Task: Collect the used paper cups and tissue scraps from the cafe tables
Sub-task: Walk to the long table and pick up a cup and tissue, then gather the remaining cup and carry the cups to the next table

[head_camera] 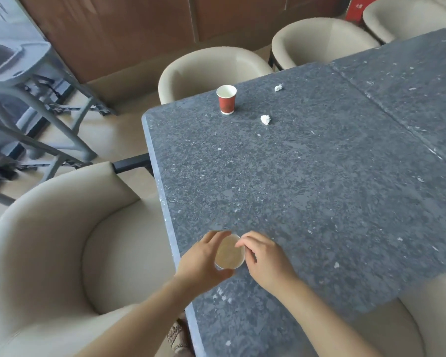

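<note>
A paper cup (229,253) stands near the table's left front edge, seen from above. My left hand (202,261) wraps around its left side. My right hand (264,258) hovers at the cup's right rim with fingertips pinched over the opening; whether they hold anything is hidden. Farther back stands a red paper cup (226,99), upright and open. A crumpled white tissue scrap (265,119) lies to its right. A smaller tissue scrap (278,87) lies beyond that, near the far edge.
The dark speckled stone table (307,181) joins a second tabletop at the right. Cream tub chairs (70,243) surround it: one at my left, one at the lower right, several along the far side. Grey metal stools (23,73) stand at the left.
</note>
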Available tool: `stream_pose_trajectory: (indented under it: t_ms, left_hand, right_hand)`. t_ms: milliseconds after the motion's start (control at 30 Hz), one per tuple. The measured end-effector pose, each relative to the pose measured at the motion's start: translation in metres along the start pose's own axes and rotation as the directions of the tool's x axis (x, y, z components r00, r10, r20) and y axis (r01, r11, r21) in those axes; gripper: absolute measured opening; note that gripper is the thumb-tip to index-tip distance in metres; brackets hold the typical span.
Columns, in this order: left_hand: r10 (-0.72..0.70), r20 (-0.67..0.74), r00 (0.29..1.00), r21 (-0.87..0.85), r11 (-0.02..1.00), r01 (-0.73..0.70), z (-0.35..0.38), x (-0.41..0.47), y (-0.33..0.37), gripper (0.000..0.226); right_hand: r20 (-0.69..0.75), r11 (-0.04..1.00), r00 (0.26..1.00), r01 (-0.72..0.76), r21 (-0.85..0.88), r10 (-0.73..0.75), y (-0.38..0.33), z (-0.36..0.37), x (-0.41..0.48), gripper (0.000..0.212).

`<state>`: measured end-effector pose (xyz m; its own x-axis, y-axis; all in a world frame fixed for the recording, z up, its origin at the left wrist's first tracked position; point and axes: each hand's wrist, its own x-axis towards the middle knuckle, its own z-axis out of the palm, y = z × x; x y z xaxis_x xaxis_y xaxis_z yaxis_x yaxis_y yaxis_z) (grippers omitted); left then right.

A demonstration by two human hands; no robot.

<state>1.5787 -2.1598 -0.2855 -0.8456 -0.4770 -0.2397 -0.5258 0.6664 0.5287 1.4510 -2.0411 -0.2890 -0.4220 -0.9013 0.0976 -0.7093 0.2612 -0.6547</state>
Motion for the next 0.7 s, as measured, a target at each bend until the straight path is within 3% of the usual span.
stream_pose_trajectory:
  t_ms: [233,433,700]
  left_hand:
    - [-0.083,-0.134,0.987,-0.025,0.996,0.08,-0.023,-0.06,-0.039,0.08]
    - [-0.158,-0.315,0.936,-0.108,0.986,0.13,-0.062,-0.128,-0.084,0.076]
    - [-0.276,-0.483,0.831,-0.169,0.96,0.221,-0.11,-0.278,-0.185,0.064]
  right_hand:
    - [0.122,0.977,0.974,0.202,-0.069,-0.192,-0.055,0.026,0.0,0.026]
    - [0.184,0.937,0.928,0.342,-0.071,-0.325,-0.135,0.058,0.01,0.019]
    - [0.29,0.842,0.803,0.54,0.018,-0.521,-0.287,0.157,-0.005,0.004]
